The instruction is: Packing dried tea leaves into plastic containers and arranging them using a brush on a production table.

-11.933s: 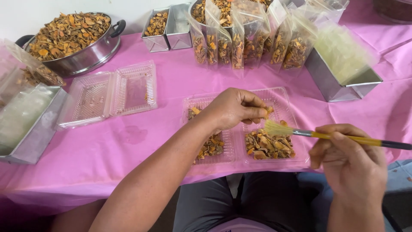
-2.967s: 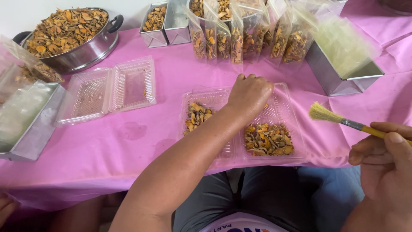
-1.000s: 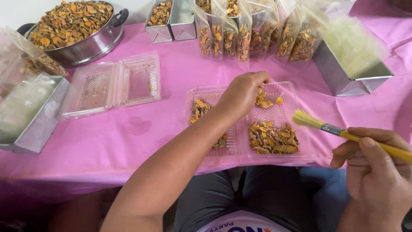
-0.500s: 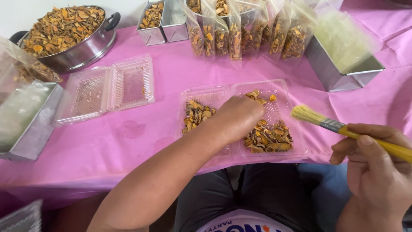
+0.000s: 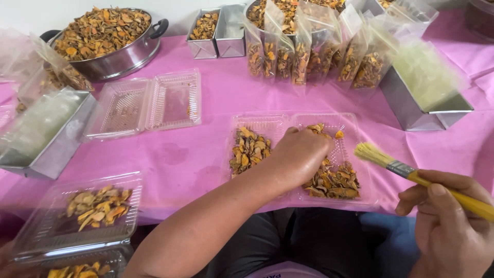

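I had the left hand (image 5: 301,154) pressed palm-down in the open clear tray (image 5: 347,123) on the pink counter (image 5: 206,159), its fingers curled onto the dried slices (image 5: 334,181), sorting them, I judged. The right hand (image 5: 453,221) pinched 1 yellow brush (image 5: 411,172) beside the tray; sweeping would need that left hand lifted. I counted 3 clear trays nearby and 2 metal bins.

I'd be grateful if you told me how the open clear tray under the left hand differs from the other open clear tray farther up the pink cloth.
The near tray holds dried orange-brown slices in both halves; the far tray holds almost nothing, only a few crumbs. The left hand rests in the near tray, while nothing touches the far tray. Both are clear, ridged, hinged plastic, lying open on the pink cloth.
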